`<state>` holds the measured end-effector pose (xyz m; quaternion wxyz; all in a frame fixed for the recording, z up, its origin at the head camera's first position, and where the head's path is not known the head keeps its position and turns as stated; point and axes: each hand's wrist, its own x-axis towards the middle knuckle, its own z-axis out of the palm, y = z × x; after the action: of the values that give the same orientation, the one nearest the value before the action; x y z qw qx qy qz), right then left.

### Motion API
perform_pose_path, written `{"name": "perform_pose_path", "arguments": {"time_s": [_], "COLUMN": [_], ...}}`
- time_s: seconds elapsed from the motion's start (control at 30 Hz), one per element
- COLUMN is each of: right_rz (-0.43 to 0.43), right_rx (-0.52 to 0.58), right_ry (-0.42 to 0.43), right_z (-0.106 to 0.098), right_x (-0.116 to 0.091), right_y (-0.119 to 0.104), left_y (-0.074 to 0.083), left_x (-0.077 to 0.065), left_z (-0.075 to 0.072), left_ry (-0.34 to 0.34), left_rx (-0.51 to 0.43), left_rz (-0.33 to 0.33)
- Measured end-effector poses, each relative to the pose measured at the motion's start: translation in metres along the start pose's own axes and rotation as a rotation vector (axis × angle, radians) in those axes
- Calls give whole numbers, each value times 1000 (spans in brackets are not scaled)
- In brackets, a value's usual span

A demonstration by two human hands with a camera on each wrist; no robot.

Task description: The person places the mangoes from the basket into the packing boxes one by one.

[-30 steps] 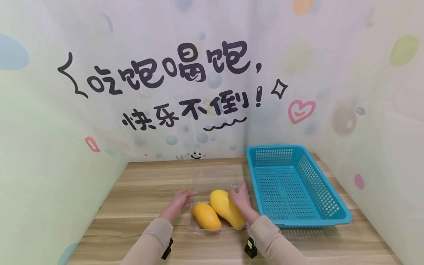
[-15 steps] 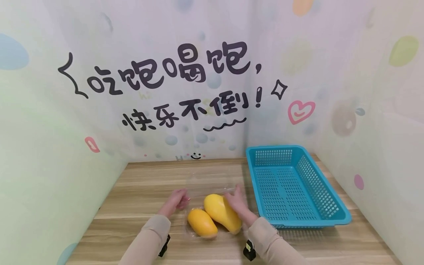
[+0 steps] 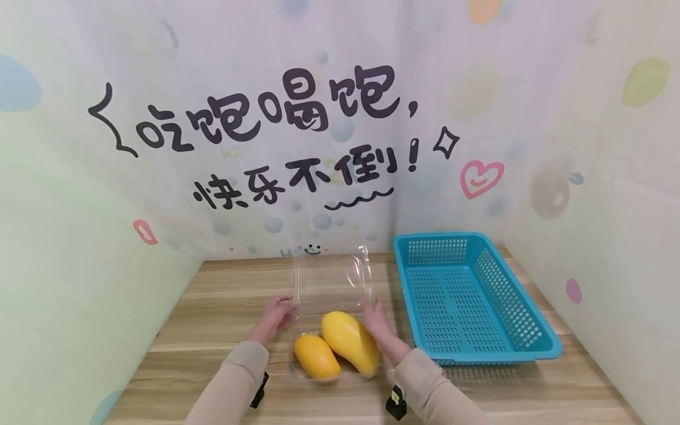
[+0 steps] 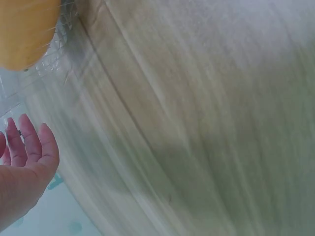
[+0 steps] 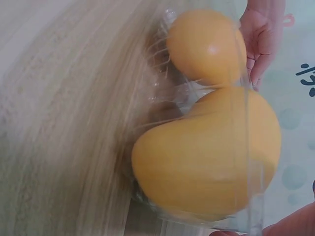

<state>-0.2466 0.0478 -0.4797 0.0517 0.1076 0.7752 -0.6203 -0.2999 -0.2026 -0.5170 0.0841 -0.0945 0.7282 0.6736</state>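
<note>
A clear plastic clamshell box (image 3: 300,375) sits on the wooden table with its transparent lid (image 3: 324,277) raised at the back. Two yellow mangoes lie in it: a small one (image 3: 317,357) at left and a larger, curved one (image 3: 350,342) at right. My left hand (image 3: 276,316) is beside the box's back left corner; its extended fingers (image 4: 32,142) show in the left wrist view. My right hand (image 3: 376,321) is at the right side near the hinge, mostly cut off in the right wrist view. I cannot tell whether its fingers grip the plastic edge.
A blue perforated basket (image 3: 462,307) stands on the table to the right of the box. Behind the table rises a printed wall (image 3: 244,71) with black lettering. Side walls flank the table left and right.
The lid has swung up from lying back to nearly upright. The box with the mangoes has shifted left and slightly toward me. Both hands have moved left too.
</note>
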Motion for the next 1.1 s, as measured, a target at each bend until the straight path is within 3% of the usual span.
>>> {"name": "perform_pose_path", "arguments": {"time_s": [0.07, 0.37, 0.57, 0.63, 0.77, 0.87, 0.93, 1.0, 1.07, 1.1], "right_rz": [19, 44, 39, 37, 27, 21, 9, 4, 8, 9], "right_rx": [36, 232, 309, 324, 342, 345, 327, 292, 249, 231], "right_ry": [-2, -85, -92, -96, -124, -142, -155, -160, -160, -158], "right_z": [-1, -10, -14, -14, -16, -18, -20, -22, -24, -25], "right_x": [0, -3, -6, -7, -10, -13, -16, -19, -21, -22], "right_y": [0, 4, 5, 5, 5, 5, 5, 6, 8, 10], "left_y": [20, 20, 17, 16, 0, -34, -41, -41, -25, -14], "left_x": [-19, -23, -30, -33, -26, 5, 9, 6, -16, -32], "left_z": [5, -6, -16, -20, -35, -56, -62, -64, -57, -53], "left_ry": [29, 16, -15, -26, -102, -231, -271, -301, -297, -288], "left_rx": [31, 75, 163, 209, 262, 269, 305, 335, 371, 395], "left_rz": [-9, 113, 197, 248, 442, 652, 690, 732, 691, 638]}}
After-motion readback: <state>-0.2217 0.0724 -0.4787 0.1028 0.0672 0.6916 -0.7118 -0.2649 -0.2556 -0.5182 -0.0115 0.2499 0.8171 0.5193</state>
